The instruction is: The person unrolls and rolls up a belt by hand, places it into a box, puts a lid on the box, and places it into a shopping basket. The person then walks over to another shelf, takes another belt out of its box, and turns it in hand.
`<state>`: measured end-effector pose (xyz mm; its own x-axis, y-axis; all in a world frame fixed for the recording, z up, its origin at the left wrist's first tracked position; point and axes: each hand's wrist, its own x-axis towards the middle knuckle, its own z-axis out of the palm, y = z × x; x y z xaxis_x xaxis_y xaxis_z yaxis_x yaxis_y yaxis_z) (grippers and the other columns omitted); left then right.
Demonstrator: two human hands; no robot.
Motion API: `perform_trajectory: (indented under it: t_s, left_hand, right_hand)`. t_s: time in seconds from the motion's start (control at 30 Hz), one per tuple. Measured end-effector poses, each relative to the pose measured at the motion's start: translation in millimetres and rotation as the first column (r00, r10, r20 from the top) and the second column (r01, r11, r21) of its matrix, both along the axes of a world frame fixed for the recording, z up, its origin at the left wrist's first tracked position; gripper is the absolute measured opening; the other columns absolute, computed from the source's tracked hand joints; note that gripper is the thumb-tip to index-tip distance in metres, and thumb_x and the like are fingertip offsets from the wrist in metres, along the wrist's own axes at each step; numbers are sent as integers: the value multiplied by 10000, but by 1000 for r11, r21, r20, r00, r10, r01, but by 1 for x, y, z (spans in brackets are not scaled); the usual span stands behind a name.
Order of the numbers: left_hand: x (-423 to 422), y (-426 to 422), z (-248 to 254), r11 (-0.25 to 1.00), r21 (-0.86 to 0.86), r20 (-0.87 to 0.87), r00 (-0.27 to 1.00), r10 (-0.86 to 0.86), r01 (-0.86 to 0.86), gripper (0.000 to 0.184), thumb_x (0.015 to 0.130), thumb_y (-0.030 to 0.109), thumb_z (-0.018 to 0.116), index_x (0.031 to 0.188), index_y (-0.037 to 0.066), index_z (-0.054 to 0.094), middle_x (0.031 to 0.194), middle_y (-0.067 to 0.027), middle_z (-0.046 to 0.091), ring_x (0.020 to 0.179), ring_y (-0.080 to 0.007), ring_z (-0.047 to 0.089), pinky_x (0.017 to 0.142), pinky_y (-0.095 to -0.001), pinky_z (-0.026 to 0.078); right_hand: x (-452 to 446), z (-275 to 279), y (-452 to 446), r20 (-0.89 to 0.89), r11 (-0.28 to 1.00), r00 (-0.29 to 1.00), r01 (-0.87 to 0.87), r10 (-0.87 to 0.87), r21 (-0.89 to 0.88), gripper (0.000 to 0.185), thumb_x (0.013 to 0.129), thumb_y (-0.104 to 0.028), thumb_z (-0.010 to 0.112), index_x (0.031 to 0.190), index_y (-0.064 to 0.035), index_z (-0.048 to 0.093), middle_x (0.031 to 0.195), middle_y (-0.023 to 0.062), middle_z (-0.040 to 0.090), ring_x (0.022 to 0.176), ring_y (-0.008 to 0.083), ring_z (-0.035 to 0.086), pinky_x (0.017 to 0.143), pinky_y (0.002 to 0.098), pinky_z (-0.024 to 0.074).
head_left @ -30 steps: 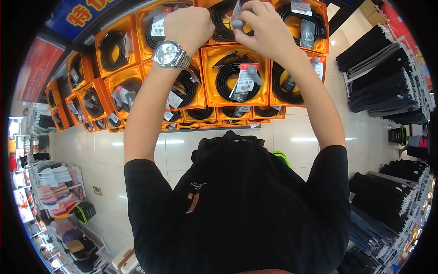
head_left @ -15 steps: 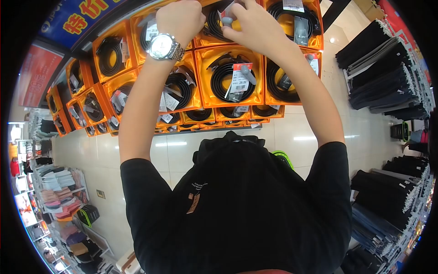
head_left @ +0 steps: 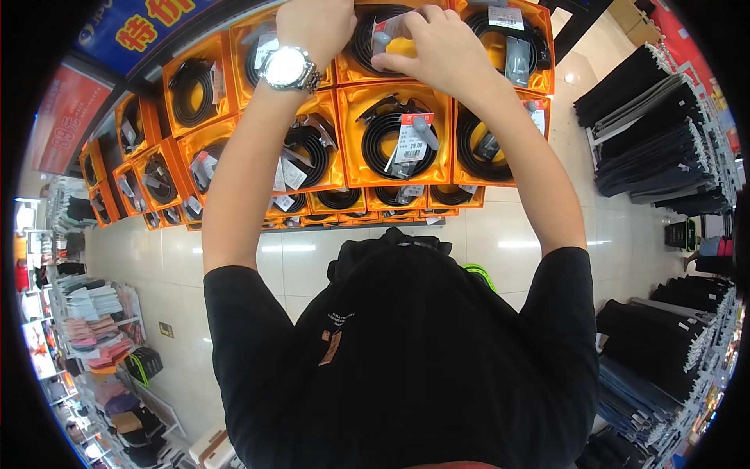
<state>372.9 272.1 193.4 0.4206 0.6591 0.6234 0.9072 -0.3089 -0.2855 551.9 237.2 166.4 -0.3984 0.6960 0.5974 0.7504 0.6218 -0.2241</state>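
My left hand (head_left: 316, 33), a silver watch (head_left: 287, 68) on its wrist, is closed at the left edge of an orange box in the top row; whatever its fingers hold is hidden. My right hand (head_left: 433, 48) is over that same box, thumb and fingers curled near a grey security tag (head_left: 380, 41) and a price tag (head_left: 391, 28) on a coiled black belt (head_left: 359, 39). Just below, another coiled belt (head_left: 376, 148) lies in yellow satin with a price tag (head_left: 413, 141) marked 29.00.
More boxed belts (head_left: 190, 90) stand in tilted rows to the left and below. A blue sign (head_left: 148, 27) hangs at upper left. Trousers hang on racks (head_left: 656, 141) at right; folded clothes (head_left: 98, 320) are stacked at left. A dark basket (head_left: 144, 365) sits on the floor (head_left: 187, 289).
Both hands have shifted slightly left with the view. My right hand's fingers have opened a little around the tags, and the price tag has tilted.
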Motion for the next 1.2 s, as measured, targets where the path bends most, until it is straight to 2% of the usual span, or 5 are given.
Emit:
perform_trajectory:
  t_s: [0.27, 0.53, 0.9, 1.07, 1.2]
  left_hand:
    - [4, 10, -2, 997, -78, 6, 999, 31, -31, 164, 781, 170, 613, 759, 12, 647, 684, -164, 648, 656, -313, 653, 617, -407, 531]
    - [5, 16, -4, 986, -107, 143, 983, -111, 127, 171, 754, 210, 690, 813, 52, 659, 789, -145, 655, 764, -321, 644, 695, -416, 516]
    - [-3, 22, -7, 953, -146, 238, 945, -226, 265, 187, 798, 225, 634, 811, 42, 668, 781, -148, 660, 762, -321, 643, 706, -421, 512]
    - [-2, 18, -7, 976, -140, 58, 986, -159, 165, 193, 848, 206, 600, 809, 25, 653, 698, -131, 644, 644, -264, 636, 607, -386, 503]
    - [-13, 36, -19, 973, -117, 33, 980, -196, 199, 232, 855, 271, 570, 882, 82, 702, 800, -126, 680, 737, -299, 658, 639, -404, 530]
  right_hand:
    - [11, -4, 5, 4, 999, 1000, -22, 23, -32, 451, 763, -283, 736, 1069, 5, 572, 940, 184, 582, 912, 349, 571, 832, 409, 465]
    - [14, -17, 19, -47, 958, 999, 22, -9, 286, 369, 774, -43, 591, 1115, 48, 486, 945, 209, 571, 885, 364, 595, 760, 399, 508]
    - [9, -11, 26, -17, 984, 994, 108, -107, 145, 371, 775, -15, 556, 1137, 37, 494, 1006, 239, 560, 832, 378, 619, 712, 427, 524]
    - [10, -12, 29, -24, 971, 998, 58, -54, 231, 389, 768, -12, 558, 1145, 54, 492, 1066, 257, 554, 844, 382, 622, 729, 420, 530]
    - [11, -11, 36, 15, 970, 998, 57, -62, 235, 359, 759, -19, 567, 1104, 57, 504, 1079, 261, 555, 847, 383, 623, 732, 413, 532]
